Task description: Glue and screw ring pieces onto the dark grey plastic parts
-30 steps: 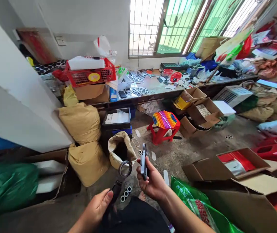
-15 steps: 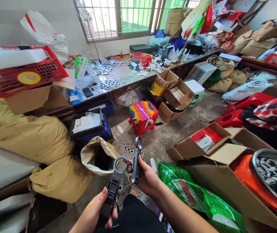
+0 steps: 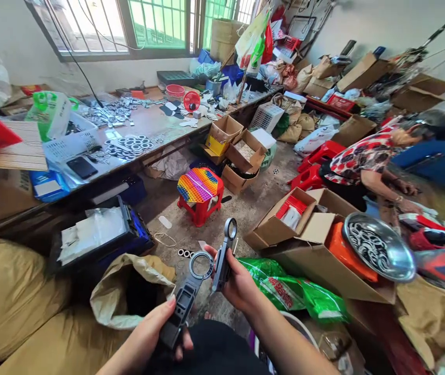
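My left hand (image 3: 160, 325) is wrapped round the lower body of a dark grey device (image 3: 185, 299), whose round ring head points up and to the right. In my right hand (image 3: 238, 281) is a second grey device (image 3: 223, 260), held upright, with a smaller ring at its top. The two devices are close to each other, low in the middle of the view. Parts of my fingers are hidden behind both devices.
A red stool (image 3: 201, 195) with a coloured cover stands ahead. The workbench (image 3: 167, 127) holds rings and small parts. At right are cardboard boxes (image 3: 312, 260), a metal bowl (image 3: 402, 255) of rings and a bent-over person (image 3: 358, 156). An open sack (image 3: 103, 302) is at left.
The view has swung to the right, so the bench and stool sit further left and the person at right is now visible. Both hands still hold their devices.
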`<action>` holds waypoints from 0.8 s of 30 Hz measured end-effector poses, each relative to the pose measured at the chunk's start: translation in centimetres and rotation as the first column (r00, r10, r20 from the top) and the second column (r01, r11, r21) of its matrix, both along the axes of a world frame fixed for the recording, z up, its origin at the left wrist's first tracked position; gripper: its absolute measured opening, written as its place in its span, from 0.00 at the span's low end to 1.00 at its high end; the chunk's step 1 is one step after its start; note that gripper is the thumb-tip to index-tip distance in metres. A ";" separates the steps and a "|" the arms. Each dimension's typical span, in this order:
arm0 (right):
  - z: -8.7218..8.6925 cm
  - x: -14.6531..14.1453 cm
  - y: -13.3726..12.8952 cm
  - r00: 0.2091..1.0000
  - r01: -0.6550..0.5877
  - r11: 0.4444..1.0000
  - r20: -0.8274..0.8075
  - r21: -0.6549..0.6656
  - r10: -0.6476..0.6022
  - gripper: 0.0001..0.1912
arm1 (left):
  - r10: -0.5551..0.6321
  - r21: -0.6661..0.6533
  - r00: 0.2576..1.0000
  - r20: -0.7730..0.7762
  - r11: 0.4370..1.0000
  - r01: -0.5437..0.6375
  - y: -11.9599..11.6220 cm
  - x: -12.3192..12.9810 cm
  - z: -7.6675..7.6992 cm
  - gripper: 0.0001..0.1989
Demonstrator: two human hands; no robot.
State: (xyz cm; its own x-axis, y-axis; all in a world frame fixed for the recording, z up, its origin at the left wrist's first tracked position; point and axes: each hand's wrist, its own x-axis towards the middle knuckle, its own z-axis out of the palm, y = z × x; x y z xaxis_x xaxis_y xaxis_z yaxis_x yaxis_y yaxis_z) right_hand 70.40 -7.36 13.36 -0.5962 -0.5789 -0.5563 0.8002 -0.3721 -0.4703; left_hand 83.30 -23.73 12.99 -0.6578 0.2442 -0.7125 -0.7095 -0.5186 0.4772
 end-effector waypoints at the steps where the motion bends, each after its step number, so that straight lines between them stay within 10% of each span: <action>1: 0.1 -0.3 -0.5 0.999 0.012 1.000 -0.041 0.008 -0.012 0.21 | -0.036 0.028 0.999 -0.014 0.999 0.036 -0.8 -0.6 0.1 0.31; 6: 0.1 -1.1 -3.0 0.989 0.046 0.998 -0.139 0.037 -0.040 0.22 | -0.082 0.140 0.991 -0.106 0.985 0.097 -3.4 -3.6 0.5 0.27; 13: -0.2 -2.6 -4.5 0.994 0.010 0.999 -0.105 0.036 -0.006 0.25 | -0.160 -0.191 0.952 -0.260 0.975 0.111 -2.7 -8.6 0.3 0.20; 24: -2.3 -13.4 2.8 0.997 -0.043 0.997 -0.067 0.056 0.046 0.28 | -0.122 -0.287 0.959 -0.257 0.957 0.045 5.0 -19.0 -1.2 0.20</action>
State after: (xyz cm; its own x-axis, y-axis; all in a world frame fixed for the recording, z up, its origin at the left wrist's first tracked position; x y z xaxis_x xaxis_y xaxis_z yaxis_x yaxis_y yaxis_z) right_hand 57.02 -4.55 11.02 -0.6081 -0.5755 -0.5467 0.7807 -0.3089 -0.5432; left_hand 64.30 -18.70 11.77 -0.8201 0.1263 -0.5582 -0.5690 -0.2839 0.7718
